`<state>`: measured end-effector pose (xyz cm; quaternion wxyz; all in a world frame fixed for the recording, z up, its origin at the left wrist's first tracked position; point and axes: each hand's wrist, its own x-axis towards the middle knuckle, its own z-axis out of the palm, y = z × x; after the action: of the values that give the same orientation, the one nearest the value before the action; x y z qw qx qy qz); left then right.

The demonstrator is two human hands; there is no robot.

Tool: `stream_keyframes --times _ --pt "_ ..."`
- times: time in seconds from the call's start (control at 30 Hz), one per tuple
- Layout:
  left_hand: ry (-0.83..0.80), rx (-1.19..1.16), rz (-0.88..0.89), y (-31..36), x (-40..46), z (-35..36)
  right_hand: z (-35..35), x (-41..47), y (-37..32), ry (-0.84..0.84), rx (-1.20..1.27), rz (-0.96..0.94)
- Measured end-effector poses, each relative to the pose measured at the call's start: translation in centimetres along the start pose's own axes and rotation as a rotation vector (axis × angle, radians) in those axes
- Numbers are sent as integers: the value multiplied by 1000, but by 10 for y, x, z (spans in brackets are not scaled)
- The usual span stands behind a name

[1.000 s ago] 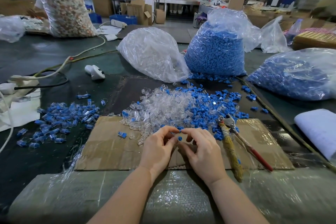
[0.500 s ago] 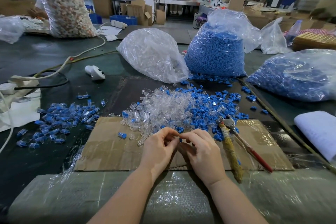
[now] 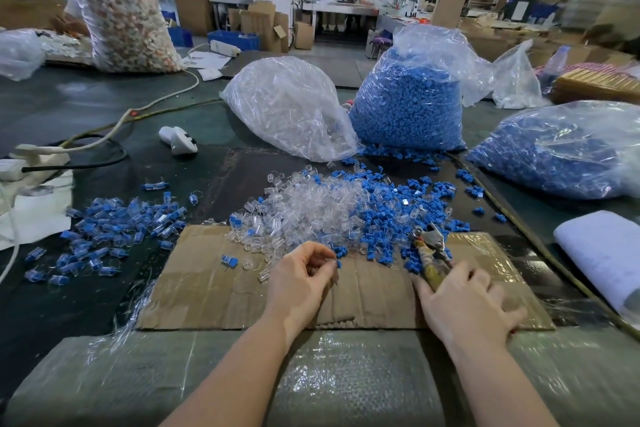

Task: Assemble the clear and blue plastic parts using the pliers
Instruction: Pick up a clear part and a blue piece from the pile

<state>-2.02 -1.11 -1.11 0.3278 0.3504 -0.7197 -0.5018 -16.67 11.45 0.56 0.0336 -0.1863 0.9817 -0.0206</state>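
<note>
My left hand pinches a small fitted clear-and-blue part at its fingertips. My right hand lies spread, fingers straight, on the pliers, not yet gripping. Their long axis runs from under this palm forward and slightly left, head beyond my fingers. The right hand is nearer.

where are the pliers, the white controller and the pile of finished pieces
pliers (image 3: 430, 243): head view, metal head near the pivot.
white controller (image 3: 178, 140): head view, middle of its body.
pile of finished pieces (image 3: 104, 229): head view, centre of the heap.
</note>
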Motion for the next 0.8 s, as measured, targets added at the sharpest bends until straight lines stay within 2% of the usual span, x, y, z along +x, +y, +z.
stream_keyframes --times 0.23,0.3,0.37,0.47,0.57,0.8 --pt "-20 -156 -65 8 6 -3 -21 -5 -1 131 38 -192" --pt "-9 -241 -112 11 8 -4 -30 -9 -4 119 174 -310" --pt "14 -338 -175 14 11 -5 -40 -14 -10 25 372 -411" --pt "52 -434 -246 18 15 -6 -50 -23 -19 -185 499 -509" --pt "68 -460 -273 22 19 -7 -53 -35 -26 -438 702 -518" --pt "89 -436 -306 22 20 -10 -62 -42 -29 -625 667 -552"
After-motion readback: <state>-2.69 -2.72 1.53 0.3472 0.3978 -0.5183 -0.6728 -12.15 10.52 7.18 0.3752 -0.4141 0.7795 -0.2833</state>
